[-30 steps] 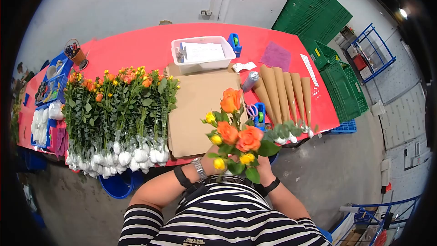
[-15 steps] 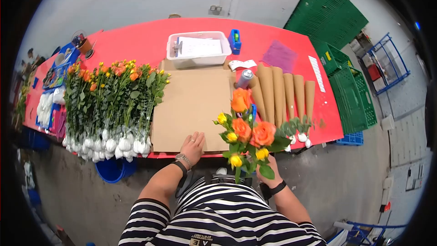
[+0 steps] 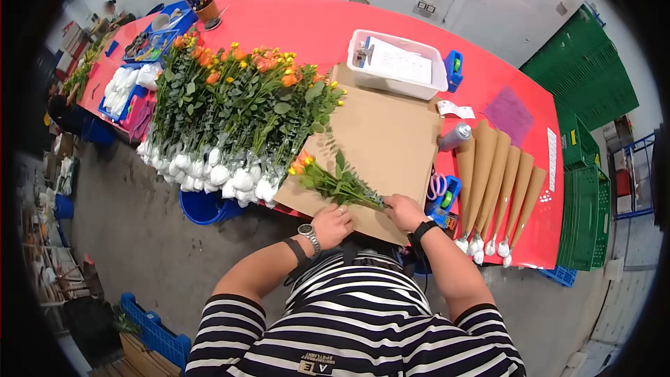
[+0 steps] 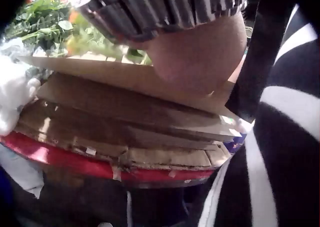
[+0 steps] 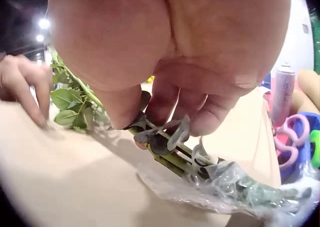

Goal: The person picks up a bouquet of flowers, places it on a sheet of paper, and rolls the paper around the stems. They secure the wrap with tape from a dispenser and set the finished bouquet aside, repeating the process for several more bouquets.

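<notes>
My right hand [image 3: 405,213] grips the lower stems of a bouquet [image 3: 340,183] with orange and yellow flowers and green leaves. It lies slantwise on a sheet of brown paper [image 3: 380,129], its heads to the left. In the right wrist view, the stems [image 5: 170,162] pass under my curled fingers [image 5: 215,118], and clear plastic wrap [image 5: 225,187] covers their end. My left hand [image 3: 332,225] holds the front edge of the sheet, its fingertips mostly hidden. The left wrist view shows this sheet [image 4: 115,77] raised off the stack [image 4: 125,122] below.
Many similar bouquets [image 3: 237,112] with white-wrapped ends lie at left. To the right are pink scissors [image 3: 437,186], a blue tape dispenser [image 3: 447,199], a spray can [image 3: 455,137] and several brown paper cones [image 3: 499,181]. Behind stands a white bin [image 3: 401,84] with papers.
The bouquet, upright in my right hand before, now lies on the paper with its heads to the left. My left hand left the stems, pressed flat on the paper, then moved to its front edge.
</notes>
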Available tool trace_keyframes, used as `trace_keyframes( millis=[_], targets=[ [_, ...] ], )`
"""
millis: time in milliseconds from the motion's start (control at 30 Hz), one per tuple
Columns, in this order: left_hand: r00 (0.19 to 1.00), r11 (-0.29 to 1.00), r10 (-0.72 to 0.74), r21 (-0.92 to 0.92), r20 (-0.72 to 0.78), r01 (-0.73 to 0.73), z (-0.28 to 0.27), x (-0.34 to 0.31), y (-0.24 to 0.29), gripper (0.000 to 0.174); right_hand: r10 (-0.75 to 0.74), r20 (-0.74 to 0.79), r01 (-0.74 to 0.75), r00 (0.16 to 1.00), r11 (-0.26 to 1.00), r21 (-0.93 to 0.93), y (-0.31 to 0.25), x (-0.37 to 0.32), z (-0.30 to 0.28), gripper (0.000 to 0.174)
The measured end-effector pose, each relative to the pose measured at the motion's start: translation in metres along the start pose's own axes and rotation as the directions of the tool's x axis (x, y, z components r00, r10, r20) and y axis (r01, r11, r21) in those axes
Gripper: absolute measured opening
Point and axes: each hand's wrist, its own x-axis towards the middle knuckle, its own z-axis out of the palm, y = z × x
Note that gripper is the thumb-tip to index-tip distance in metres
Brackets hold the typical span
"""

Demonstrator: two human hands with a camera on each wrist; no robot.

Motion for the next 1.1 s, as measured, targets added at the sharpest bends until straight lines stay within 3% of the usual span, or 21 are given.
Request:
trace_keyframes(
  millis=[67,133,233,300,367,433,500,700,733,767,800,833,900,933,1033,1067,1100],
  targets=[
    [0.999,0.999,0.049,0.017,-0.005,-0.049,-0.015,0.003,-0.014,0.012,0.074,0.177,-0.059,0.981,0.994,-0.090,-0.001,0.013,0.010,0.020],
    [0.965,0.990,0.137,0.054,-0.222,-0.128,-0.020,0.013,-0.031,0.015,0.061,0.148,-0.055,0.987,0.997,-0.047,0.008,0.017,0.022,0.023],
    [0.955,0.988,0.157,0.053,-0.253,-0.148,-0.012,0.036,-0.054,0.019,0.057,0.061,-0.057,0.997,0.998,-0.009,0.011,0.015,0.028,0.026],
    [0.966,0.985,0.169,0.016,-0.195,-0.169,-0.003,0.044,-0.067,0.023,0.076,0.017,-0.076,0.997,0.997,-0.004,0.014,0.011,0.031,0.027],
    [0.992,0.992,0.126,-0.023,0.024,-0.125,0.002,0.048,-0.078,0.025,0.084,0.108,-0.080,0.991,0.996,-0.040,0.016,0.013,0.031,0.032],
    [0.986,0.986,0.164,0.000,0.021,-0.164,0.001,0.051,-0.084,0.025,0.133,0.162,-0.131,0.978,0.991,-0.019,0.015,0.008,0.030,0.035],
    [0.972,0.991,0.119,-0.079,0.205,-0.104,-0.007,0.056,-0.085,0.024,0.175,0.214,-0.179,0.961,0.984,-0.001,0.016,0.006,0.028,0.037],
    [0.972,0.986,0.091,-0.159,0.217,-0.057,0.002,0.065,-0.095,0.025,0.176,0.167,-0.222,0.970,0.922,0.318,0.024,-0.015,0.028,0.034],
    [0.969,0.985,0.098,-0.164,0.225,-0.061,0.002,0.067,-0.096,0.025,0.304,0.007,-0.256,0.953,0.791,0.555,0.042,-0.021,0.048,0.032],
    [0.960,0.981,0.042,-0.192,0.278,0.013,0.001,0.070,-0.098,0.026,0.454,-0.116,-0.217,0.884,0.617,0.757,0.057,-0.026,0.064,0.031],
    [0.944,0.973,-0.014,-0.214,0.330,0.089,0.001,0.075,-0.100,0.028,0.548,-0.184,-0.177,0.816,0.539,0.823,0.061,-0.029,0.065,0.034],
    [0.943,0.972,-0.012,-0.216,0.334,0.089,0.000,0.079,-0.105,0.028,0.550,-0.180,-0.180,0.815,0.536,0.825,0.061,-0.035,0.070,0.034],
    [0.896,0.932,-0.110,-0.269,0.430,0.243,0.000,0.090,-0.117,0.032,0.626,-0.334,-0.230,0.705,0.647,0.727,0.040,-0.053,0.070,0.035],
    [0.870,0.912,-0.141,-0.280,0.472,0.300,-0.001,0.096,-0.119,0.036,0.554,-0.404,-0.319,0.728,0.795,0.516,0.029,-0.060,0.067,0.039],
    [0.828,0.907,-0.170,-0.244,0.535,0.344,0.009,0.109,-0.124,0.040,0.413,-0.568,-0.324,0.712,0.911,0.256,-0.002,-0.061,0.067,0.060],
    [0.827,0.912,-0.159,-0.240,0.540,0.332,0.010,0.113,-0.124,0.040,0.425,-0.571,-0.331,0.702,0.905,0.267,-0.008,-0.061,0.069,0.060],
    [0.805,0.902,-0.180,-0.231,0.565,0.364,0.010,0.118,-0.124,0.041,0.354,-0.614,-0.346,0.705,0.928,0.137,-0.012,-0.059,0.069,0.061]
  ],
)
